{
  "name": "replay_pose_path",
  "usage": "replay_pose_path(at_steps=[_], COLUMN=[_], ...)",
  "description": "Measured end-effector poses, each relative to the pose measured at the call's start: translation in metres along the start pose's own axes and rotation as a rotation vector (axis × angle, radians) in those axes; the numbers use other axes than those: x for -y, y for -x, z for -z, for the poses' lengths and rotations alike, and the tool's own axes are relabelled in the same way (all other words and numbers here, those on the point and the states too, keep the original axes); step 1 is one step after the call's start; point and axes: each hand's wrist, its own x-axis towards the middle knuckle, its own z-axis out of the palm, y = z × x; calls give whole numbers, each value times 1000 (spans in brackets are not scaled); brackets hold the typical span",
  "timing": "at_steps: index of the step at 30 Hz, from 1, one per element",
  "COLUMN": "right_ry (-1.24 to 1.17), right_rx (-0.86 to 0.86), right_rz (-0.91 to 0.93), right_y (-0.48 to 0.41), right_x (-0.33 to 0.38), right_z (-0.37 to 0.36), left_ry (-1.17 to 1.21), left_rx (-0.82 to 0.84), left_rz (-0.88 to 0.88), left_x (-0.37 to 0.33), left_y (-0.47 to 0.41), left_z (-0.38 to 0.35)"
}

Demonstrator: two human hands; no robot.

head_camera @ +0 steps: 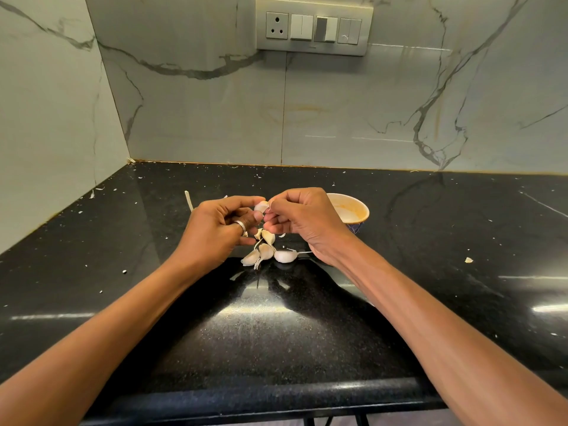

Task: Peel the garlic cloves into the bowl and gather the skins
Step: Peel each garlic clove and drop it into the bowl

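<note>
Head view of garlic peeling at a black speckled bench (pixel 276 333) set in a corner of marble-veined wall panels (pixel 338 118). The left hand (pixel 221 229), with a ring (pixel 240 224) on one finger, and the right hand (pixel 301 219) meet above the middle of the bench. Both have curled fingers, and their fingertips pinch the held clove (pixel 261 206) from opposite ends, lifted clear of the surface.

Directly below the hands, the loose cloves (pixel 266 251) lie in a small cluster on the bench, still in their white skins, some touching one another. The bowl (pixel 364 210) stands just behind and to the right of the right hand, which partly hides it. Its inside is pale orange and its outer wall carries a blue pattern.

A long skin strip (pixel 188 200) lies beyond the left hand, a skin fragment (pixel 468 260) lies well apart to the right, and small white flecks are scattered over the bench.

On the wall above is a switch plate (pixel 313 26) with a three-pin socket (pixel 277 25) at its left. The tiny marking on its lower edge is too small to read.
</note>
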Motion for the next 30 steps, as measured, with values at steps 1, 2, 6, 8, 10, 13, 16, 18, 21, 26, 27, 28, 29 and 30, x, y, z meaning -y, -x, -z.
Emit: replay_pose_path(at_steps=[1, 2, 6, 8, 10, 13, 16, 18, 21, 26, 27, 28, 29, 30], right_ry=[-2, -3, -8, -4, 10, 18, 16, 19, 25, 24, 14, 4, -6, -15], right_rx=[-1, -2, -8, -11, -7, 10, 17, 23, 37, 33, 28, 23, 19, 16], right_rz=[1, 1, 0, 1, -1, 2, 9, 14, 16, 15, 14, 12, 10, 8], right_y=[0, 0, 0, -1, -2, -1, -1, 0, 1, 0, 0, 0, 0, -1], right_x=[0, 0, 1, 1, 0, -1, 1, 2, 2, 1, 1, 2, 2, 2], right_z=[0, -1, -2, -2, -3, -5, -5, -5, -5, -6, -6, -6, -6, -6], left_ry=[2, 1, -21, -30, -26, 15, 66, 80, 109, 177, 201, 226, 254, 283], left_rx=[1, 2, -12, -21, -21, -9, 4, 10, 10, -10, -17, -21, -25, -31], left_rz=[2, 5, -5, -8, -2, 8, 23, 40, 78, 128, 143, 157, 168, 176], left_x=[0, 1, 3, 2, 2, -1, -5, -7, -8, -8, -8, -8, -8, -8], left_y=[0, 0, 0, 0, 0, 1, 2, 2, 1, 0, -1, -1, -2, -3], left_z=[0, 0, -1, -2, -3, -4, -3, -4, -4, -5, -5, -5, -4, -3])
